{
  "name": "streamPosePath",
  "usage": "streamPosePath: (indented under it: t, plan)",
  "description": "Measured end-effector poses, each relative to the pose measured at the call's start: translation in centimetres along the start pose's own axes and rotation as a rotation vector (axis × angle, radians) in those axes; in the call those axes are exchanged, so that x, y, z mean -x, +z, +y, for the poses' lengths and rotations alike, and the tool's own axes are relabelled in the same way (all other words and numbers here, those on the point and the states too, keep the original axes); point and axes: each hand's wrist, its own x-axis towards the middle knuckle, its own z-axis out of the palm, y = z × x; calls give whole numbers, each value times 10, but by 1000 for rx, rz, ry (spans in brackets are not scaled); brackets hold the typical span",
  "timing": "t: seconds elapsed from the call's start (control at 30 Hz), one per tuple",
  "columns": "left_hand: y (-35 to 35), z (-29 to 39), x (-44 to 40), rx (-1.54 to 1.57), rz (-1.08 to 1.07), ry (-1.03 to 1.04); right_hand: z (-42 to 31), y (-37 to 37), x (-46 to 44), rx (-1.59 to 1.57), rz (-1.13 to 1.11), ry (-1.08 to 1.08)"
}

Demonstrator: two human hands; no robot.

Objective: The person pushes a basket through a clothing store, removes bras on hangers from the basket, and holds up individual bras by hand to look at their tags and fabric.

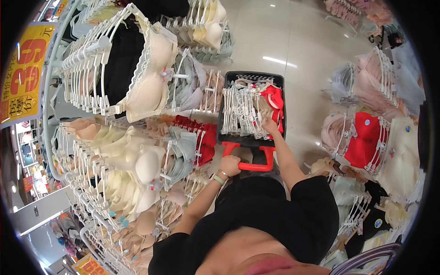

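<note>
My left hand (230,166) is closed around the left side of the red handle (255,167) of a black basket (222,120). White hangers (243,110) with beige and pale bras fill the basket, and a red garment (275,98) lies along its right side. My right hand (270,126) reaches into the basket's lower right part, at the hangers and beige cloth. Its fingers are small and partly hidden among them, so their grip is unclear. A bracelet and a pale band circle my left wrist.
Racks of hanging bras (153,68) stand close on the left, with cream ones (137,169) lower down. More racks with a red bra (362,140) line the right. A yellow price sign (27,68) hangs at far left. Tiled floor (261,36) runs between the racks.
</note>
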Motion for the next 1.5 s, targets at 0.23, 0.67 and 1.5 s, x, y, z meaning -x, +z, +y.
streamPosePath:
  t: [0.23, 0.67, 1.5]
  plan:
    - [2, -2, -1, 21, 40, 4, -7, 31, -42, 257, -166, -15]
    - [2, -6, -2, 43, 69, 28, -41, 16, -46, -53, -136, 64]
    - [5, -11, -10, 104, 140, 37, -26, 68, -68, -263, -121, 131]
